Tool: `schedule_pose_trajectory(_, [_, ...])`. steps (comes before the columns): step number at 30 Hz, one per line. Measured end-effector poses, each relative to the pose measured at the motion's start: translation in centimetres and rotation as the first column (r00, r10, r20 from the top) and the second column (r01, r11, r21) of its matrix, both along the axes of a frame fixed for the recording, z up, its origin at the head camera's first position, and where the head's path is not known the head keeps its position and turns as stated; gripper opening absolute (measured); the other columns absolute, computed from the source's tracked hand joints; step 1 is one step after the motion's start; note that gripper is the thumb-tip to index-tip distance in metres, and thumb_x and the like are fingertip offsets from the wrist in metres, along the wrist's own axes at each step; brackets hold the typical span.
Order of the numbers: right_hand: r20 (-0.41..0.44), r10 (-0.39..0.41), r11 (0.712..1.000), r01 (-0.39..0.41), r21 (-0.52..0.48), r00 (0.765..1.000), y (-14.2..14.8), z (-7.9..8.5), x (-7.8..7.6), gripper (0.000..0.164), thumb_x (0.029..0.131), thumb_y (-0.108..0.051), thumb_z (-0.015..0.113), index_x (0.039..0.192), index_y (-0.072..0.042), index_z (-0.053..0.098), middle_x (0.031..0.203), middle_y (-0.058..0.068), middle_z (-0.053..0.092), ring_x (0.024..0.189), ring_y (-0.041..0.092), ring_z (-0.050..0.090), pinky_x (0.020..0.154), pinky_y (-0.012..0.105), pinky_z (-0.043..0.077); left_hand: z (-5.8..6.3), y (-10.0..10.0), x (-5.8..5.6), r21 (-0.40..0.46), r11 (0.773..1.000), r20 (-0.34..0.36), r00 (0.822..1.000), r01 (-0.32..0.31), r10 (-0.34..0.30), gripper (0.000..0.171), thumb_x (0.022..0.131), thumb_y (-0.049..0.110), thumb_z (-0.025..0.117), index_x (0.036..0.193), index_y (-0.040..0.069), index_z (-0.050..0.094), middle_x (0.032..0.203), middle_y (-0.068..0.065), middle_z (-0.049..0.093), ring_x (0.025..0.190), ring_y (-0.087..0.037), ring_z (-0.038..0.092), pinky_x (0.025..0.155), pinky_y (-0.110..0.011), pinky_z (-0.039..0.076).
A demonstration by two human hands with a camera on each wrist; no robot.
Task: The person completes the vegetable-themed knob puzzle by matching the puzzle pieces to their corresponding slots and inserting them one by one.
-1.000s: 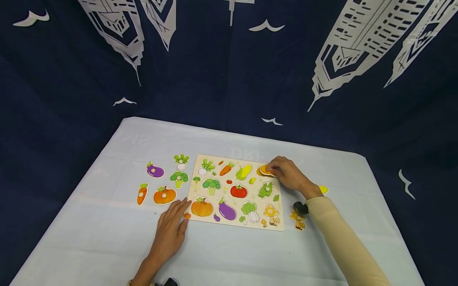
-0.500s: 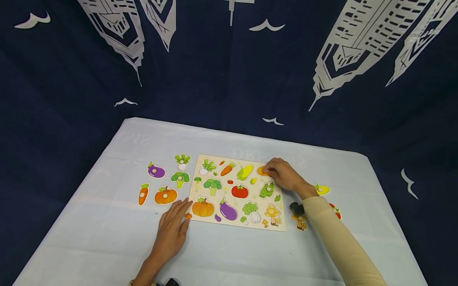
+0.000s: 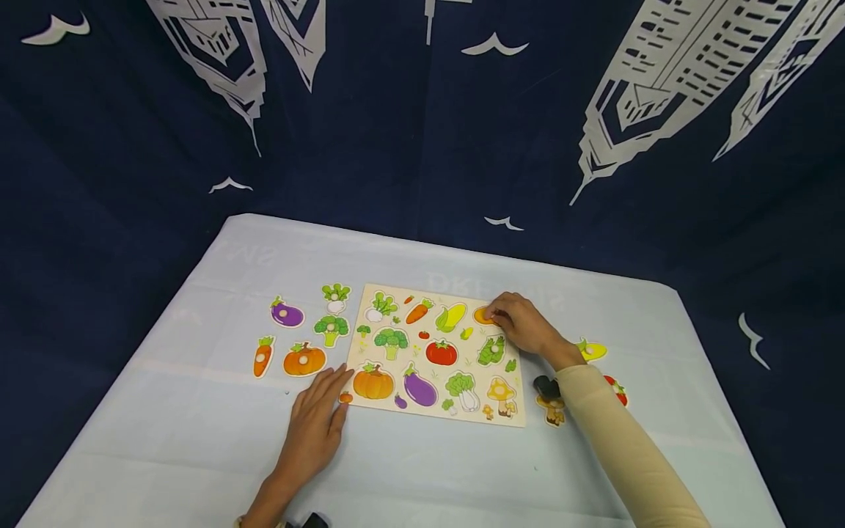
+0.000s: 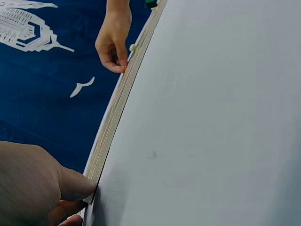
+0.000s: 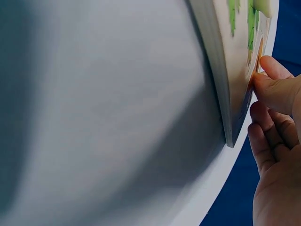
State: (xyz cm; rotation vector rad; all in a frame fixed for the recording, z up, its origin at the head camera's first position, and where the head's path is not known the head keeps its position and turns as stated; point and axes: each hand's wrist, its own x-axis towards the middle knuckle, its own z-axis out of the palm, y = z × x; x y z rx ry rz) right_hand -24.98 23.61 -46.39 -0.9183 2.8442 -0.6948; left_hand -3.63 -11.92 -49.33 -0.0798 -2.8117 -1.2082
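"Here we are at the board (image 3: 467, 361)'s far right corner, and the right hand (image 3: 528, 324) has its grip clamped on the orange piece (image 3: 481, 315)!"

"Thumb and finger pinch it right there, partly covering it. Is it flush?"

"Can't tell from here! Just nearer, the knobbed green piece (image 3: 491, 350) lies in its place on the board."

"And the left hand (image 3: 318, 416)?"

"Grip apart, fingers extended, touching the board's near left corner!"

"Plenty on the bench (image 3: 422, 469), too: left of the board, eggplant (image 3: 287, 315), radish (image 3: 336, 299), broccoli (image 3: 331, 331), carrot (image 3: 262, 358) and pumpkin (image 3: 305, 361)."

"Over on the right, corn (image 3: 593, 350), red-and-green piece (image 3: 617, 389) partly behind the sleeve (image 3: 614, 433), and mushroom (image 3: 551, 413) beneath that black wrist device (image 3: 546, 387)!"
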Motion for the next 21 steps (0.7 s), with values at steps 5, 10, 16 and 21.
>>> schedule_pose_trajectory(5, [0.006, -0.018, 1.000, 0.018, -0.002, 1.000, 0.1, 0.0, 0.1, 0.018, 0.097, 0.000, 0.061, 0.108, -0.008, 0.072, 0.113, 0.009, 0.067, 0.108, 0.027, 0.060, 0.100, 0.047, 0.047, -0.1, 0.0, -0.1, -0.002, 1.000, 0.007, 1.000, -0.004, 0.004, 0.056, 0.094, -0.002, 0.062, 0.147, 0.004, 0.048, 0.156, -0.015, 0.044, 0.146, -0.036, 0.032, 0.110, -0.052, 0.024])
schedule_pose_trajectory(10, [0.022, -0.057, 0.998, 0.058, -0.009, 0.998, 0.3, 0.1, 0.6, 0.025, 0.097, -0.003, 0.062, 0.121, -0.011, 0.067, 0.120, 0.009, 0.066, 0.113, 0.028, 0.058, 0.103, 0.049, 0.045, -0.1, 0.1, -0.1, -0.006, 1.000, 0.005, 1.000, -0.008, 0.008, 0.055, 0.094, -0.002, 0.061, 0.147, 0.004, 0.048, 0.156, -0.014, 0.044, 0.146, -0.036, 0.032, 0.109, -0.052, 0.024])
schedule_pose_trajectory(16, [0.007, -0.087, 0.996, 0.087, -0.018, 0.996, 0.5, 0.3, 1.0, 0.028, 0.097, -0.006, 0.063, 0.125, -0.013, 0.066, 0.121, 0.006, 0.066, 0.110, 0.025, 0.059, 0.100, 0.048, 0.047, 0.1, 0.1, 0.0, -0.002, 1.000, -0.009, 1.000, -0.010, 0.010, 0.055, 0.094, -0.003, 0.061, 0.146, 0.003, 0.049, 0.155, -0.015, 0.045, 0.145, -0.037, 0.033, 0.108, -0.053, 0.025])
schedule_pose_trajectory(21, [-0.004, -0.119, 0.990, 0.118, -0.078, 0.993, 1.1, 0.5, 1.6, 0.026, 0.097, -0.007, 0.064, 0.123, -0.011, 0.066, 0.121, 0.008, 0.066, 0.109, 0.027, 0.062, 0.098, 0.049, 0.049, 0.1, 0.0, 0.1, 0.004, 1.000, 0.006, 1.000, -0.008, 0.008, 0.055, 0.094, -0.002, 0.061, 0.147, 0.003, 0.048, 0.156, -0.015, 0.044, 0.146, -0.036, 0.032, 0.109, -0.053, 0.024])
